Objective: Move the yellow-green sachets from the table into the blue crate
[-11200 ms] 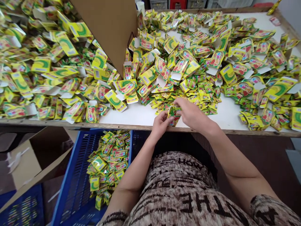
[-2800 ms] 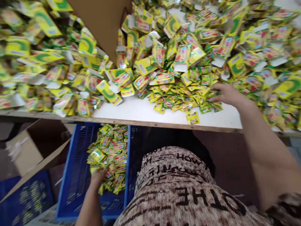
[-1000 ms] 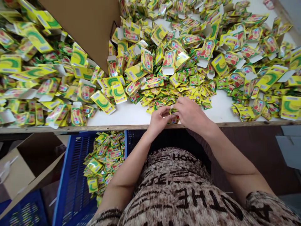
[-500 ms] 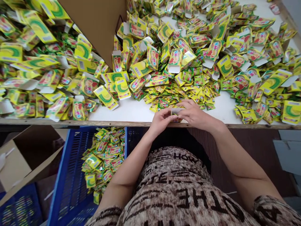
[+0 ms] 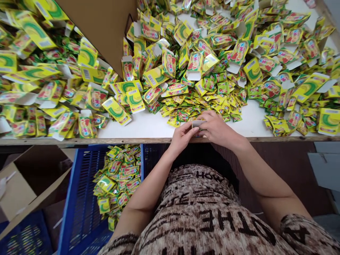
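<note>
At the table's front edge both my hands meet around one small carton [image 5: 198,123], its pale flap facing up. My left hand [image 5: 182,137] pinches the left end between thumb and fingers. From the right, my right hand [image 5: 217,128] has bent fingers on the flap and side; most of the carton is hidden beneath them. Just beyond my fingers lies a heap of small yellow-green sachets [image 5: 209,102]. Behind that heap, yellow and green cartons [image 5: 195,64] with a red fruit print lie jumbled, several with white flaps standing open.
A brown cardboard sheet [image 5: 98,24] stands among the cartons at left. More cartons cover the white table [image 5: 143,125] on both sides. Below its wooden edge [image 5: 79,141], a blue crate [image 5: 70,212] holds sachets and cartons, beside an open cardboard box [image 5: 16,187].
My right hand's fingers have shifted slightly on the carton, and more of its pale flap shows. The whole view has moved a little; my left hand keeps its pinch.
</note>
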The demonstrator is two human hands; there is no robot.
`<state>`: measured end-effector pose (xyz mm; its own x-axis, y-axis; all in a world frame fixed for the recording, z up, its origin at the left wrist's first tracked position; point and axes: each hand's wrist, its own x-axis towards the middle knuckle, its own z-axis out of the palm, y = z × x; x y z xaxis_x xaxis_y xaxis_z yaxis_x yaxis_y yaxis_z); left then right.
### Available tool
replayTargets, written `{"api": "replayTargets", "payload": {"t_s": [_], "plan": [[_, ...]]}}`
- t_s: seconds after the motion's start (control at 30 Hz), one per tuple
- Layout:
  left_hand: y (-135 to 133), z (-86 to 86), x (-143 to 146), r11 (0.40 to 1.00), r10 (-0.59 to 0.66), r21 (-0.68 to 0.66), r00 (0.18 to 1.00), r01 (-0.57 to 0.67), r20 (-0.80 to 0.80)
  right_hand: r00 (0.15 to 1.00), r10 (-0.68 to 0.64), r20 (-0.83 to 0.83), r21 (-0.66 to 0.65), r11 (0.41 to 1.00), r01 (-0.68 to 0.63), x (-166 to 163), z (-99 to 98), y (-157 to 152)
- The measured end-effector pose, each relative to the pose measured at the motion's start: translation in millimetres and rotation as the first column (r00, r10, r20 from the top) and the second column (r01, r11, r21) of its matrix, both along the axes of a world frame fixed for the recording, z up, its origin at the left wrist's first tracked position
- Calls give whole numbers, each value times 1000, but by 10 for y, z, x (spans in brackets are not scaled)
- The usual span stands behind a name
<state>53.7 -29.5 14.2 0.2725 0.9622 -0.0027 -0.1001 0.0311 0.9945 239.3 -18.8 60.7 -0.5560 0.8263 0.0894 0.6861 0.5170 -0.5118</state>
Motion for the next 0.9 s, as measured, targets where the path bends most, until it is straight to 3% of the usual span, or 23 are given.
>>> {"api": "replayTargets", "payload": {"t_s": [0.1,0.2,0.3,0.37,0.43,0.53,0.63,0.73,0.8,0.9], "plan": [[-5,-16,-1,999,32,-43,999,-31,35,951,-124,-285,-68,992,109,27,-7,-75],[-3,-34,-9,993,63,-102,993,-52,98,679,-441,-587,-359,894,269,43,-87,-155],[19,-29,-42,982,48,-191,981,-11,189,409,-645,-645,-658,741,132,39,-194,-187],[38,-4,-70,964,23,-262,966,47,258,339,-680,-650,-725,688,-10,42,-233,-186],[46,31,-87,948,-1,-304,954,96,299,335,-677,-655,-734,676,-68,44,-247,-186],[36,76,-58,947,-10,-306,961,98,275,363,-656,-661,-710,704,-19,8,-257,-194],[50,90,24,970,28,-244,980,22,199,440,-617,-652,-645,757,104,-72,-280,-160],[130,63,93,981,146,-153,975,-121,169,495,-582,-646,-529,808,260,-137,-302,-60],[199,29,110,973,215,-122,965,-198,151,487,-574,-658,-491,818,300,-154,-310,15],[270,-22,114,974,221,-76,970,-214,100,436,-599,-672,-527,800,287,-159,-323,90]]}}
